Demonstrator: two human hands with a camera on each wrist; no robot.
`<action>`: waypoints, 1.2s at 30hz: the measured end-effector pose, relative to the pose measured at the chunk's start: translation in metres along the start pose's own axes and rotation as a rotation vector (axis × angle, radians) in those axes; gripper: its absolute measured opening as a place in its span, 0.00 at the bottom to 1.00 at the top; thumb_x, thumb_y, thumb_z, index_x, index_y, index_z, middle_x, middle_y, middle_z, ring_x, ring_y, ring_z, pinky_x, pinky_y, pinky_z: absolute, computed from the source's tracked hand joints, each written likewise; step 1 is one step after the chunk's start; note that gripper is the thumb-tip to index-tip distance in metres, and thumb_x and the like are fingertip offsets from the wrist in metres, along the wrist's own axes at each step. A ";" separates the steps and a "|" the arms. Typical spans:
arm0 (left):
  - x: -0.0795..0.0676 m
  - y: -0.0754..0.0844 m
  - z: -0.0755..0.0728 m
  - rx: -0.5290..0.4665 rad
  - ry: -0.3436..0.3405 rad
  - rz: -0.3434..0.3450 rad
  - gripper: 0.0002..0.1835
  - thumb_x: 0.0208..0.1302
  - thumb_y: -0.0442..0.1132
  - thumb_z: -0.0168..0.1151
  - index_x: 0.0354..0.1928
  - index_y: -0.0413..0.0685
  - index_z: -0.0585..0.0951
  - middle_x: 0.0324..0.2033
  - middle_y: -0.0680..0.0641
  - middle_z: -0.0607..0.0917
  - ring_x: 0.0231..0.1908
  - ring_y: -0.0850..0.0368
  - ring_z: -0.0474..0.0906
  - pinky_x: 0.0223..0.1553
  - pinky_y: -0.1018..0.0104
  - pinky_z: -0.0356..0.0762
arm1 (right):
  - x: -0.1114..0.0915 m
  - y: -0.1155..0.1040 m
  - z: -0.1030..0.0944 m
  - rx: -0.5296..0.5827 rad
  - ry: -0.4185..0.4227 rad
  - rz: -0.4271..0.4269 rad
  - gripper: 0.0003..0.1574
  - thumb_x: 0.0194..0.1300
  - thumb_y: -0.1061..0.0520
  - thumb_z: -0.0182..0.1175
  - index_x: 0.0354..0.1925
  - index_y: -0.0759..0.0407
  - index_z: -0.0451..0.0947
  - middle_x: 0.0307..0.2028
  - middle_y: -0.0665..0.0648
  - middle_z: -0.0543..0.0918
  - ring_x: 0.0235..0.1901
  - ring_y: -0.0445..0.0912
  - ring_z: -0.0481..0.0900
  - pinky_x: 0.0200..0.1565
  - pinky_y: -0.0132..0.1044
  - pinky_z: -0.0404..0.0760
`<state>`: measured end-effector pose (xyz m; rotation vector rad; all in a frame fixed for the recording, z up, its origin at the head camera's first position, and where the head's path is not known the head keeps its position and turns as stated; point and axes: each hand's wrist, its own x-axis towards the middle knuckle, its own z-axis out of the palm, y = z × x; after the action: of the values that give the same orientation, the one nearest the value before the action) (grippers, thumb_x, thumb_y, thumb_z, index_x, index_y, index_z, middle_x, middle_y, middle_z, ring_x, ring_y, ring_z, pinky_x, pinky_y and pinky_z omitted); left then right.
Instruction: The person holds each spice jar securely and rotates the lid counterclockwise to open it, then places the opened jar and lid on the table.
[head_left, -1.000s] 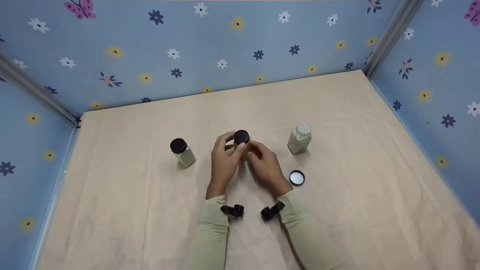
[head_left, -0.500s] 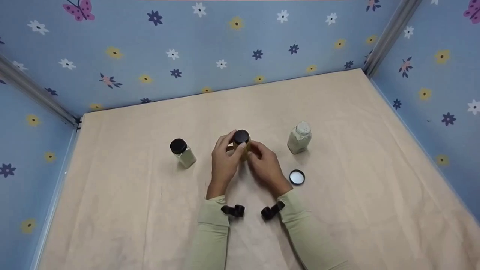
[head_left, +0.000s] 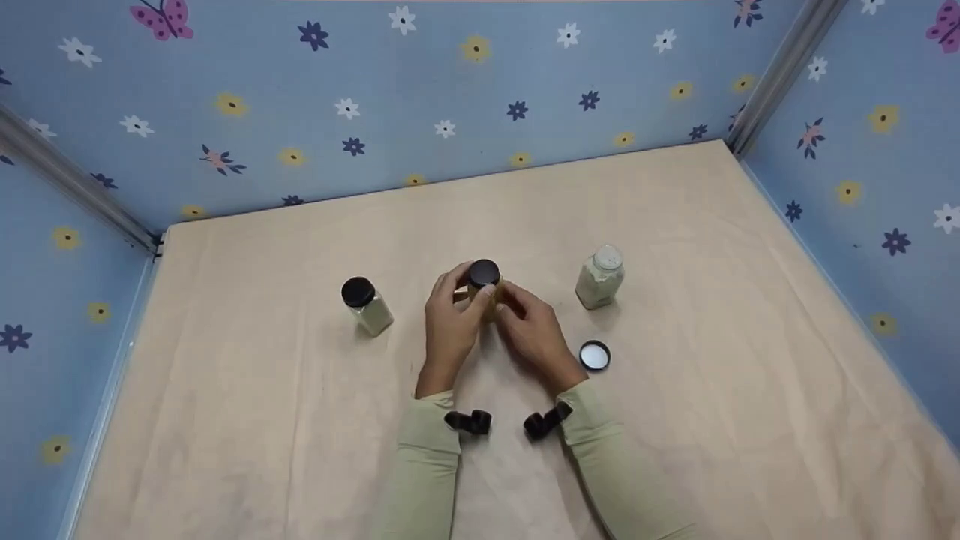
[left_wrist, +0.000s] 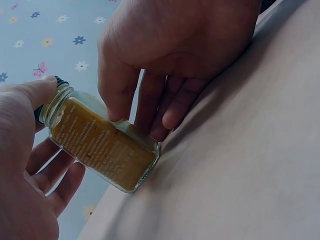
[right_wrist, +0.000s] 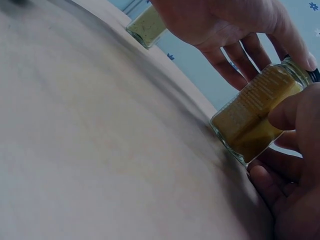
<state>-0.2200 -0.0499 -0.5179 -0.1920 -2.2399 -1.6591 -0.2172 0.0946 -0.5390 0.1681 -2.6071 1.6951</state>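
Note:
A square glass jar of yellow-brown powder [left_wrist: 102, 145] with printed writing stands upright on the table between both hands. Its round black lid [head_left: 484, 273] is on the neck. My left hand [head_left: 450, 322] grips the jar at the lid, thumb in front and fingers behind. Lower down, my right hand [head_left: 536, 334] pinches the glass body between thumb and fingers. To the right stands a lidless jar of pale green contents [head_left: 599, 283] with a whitish perforated top. A loose black lid [head_left: 595, 355], white inside up, lies near the right wrist.
A second pale green jar [head_left: 373, 315] with a black lid stands left of the hands. Beige cloth [head_left: 225, 420] covers the table. Blue flowered panels [head_left: 420, 82] rise behind it and at both sides.

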 end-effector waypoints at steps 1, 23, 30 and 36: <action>0.000 0.000 0.000 -0.001 0.001 0.002 0.26 0.58 0.55 0.61 0.58 0.55 0.74 0.45 0.56 0.76 0.48 0.63 0.72 0.47 0.62 0.74 | 0.000 0.000 0.000 -0.003 -0.002 -0.003 0.27 0.66 0.51 0.55 0.63 0.47 0.68 0.57 0.46 0.74 0.58 0.38 0.68 0.59 0.36 0.64; -0.001 0.000 0.001 -0.077 0.035 0.001 0.24 0.59 0.53 0.62 0.56 0.57 0.75 0.46 0.55 0.77 0.48 0.62 0.73 0.46 0.61 0.75 | 0.003 0.001 -0.003 -0.035 -0.019 -0.012 0.24 0.67 0.49 0.55 0.61 0.46 0.70 0.56 0.45 0.74 0.59 0.39 0.67 0.60 0.36 0.62; -0.001 0.001 -0.001 -0.114 0.042 -0.010 0.24 0.59 0.52 0.63 0.56 0.56 0.75 0.46 0.53 0.77 0.48 0.60 0.73 0.47 0.60 0.75 | 0.003 0.000 -0.003 -0.014 -0.028 -0.027 0.23 0.67 0.50 0.55 0.60 0.46 0.71 0.55 0.45 0.75 0.57 0.38 0.68 0.59 0.35 0.64; -0.004 0.001 -0.004 -0.097 0.051 -0.016 0.24 0.58 0.54 0.62 0.56 0.58 0.75 0.46 0.55 0.77 0.49 0.62 0.73 0.47 0.61 0.74 | 0.002 0.000 -0.001 -0.001 -0.013 0.007 0.23 0.66 0.51 0.55 0.59 0.47 0.72 0.54 0.45 0.76 0.56 0.37 0.69 0.59 0.35 0.64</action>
<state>-0.2155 -0.0525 -0.5169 -0.1541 -2.1313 -1.7623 -0.2189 0.0952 -0.5388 0.1714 -2.6205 1.7006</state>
